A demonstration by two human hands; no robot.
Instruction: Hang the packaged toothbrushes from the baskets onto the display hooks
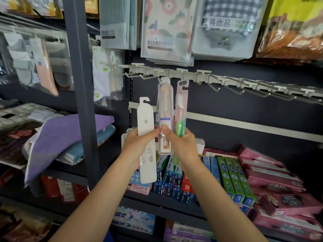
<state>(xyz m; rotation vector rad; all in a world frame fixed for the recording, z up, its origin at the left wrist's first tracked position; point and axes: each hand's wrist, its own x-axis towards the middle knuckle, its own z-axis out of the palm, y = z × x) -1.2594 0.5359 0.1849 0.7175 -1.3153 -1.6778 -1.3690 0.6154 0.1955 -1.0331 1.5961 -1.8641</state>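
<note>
A towel pack [225,27] reads "尚美优品"; pink toothpaste boxes [276,186] read "小苏打"; a lower box [187,230] reads "Doctor".

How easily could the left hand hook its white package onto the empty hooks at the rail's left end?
Probably yes: the left hand holds the white package just below the empty hooks, with nothing between.

We see packaged towels [167,28] hanging at the top, a folded purple towel [70,135] at left, and toothpaste boxes [234,179] at lower right.
</note>
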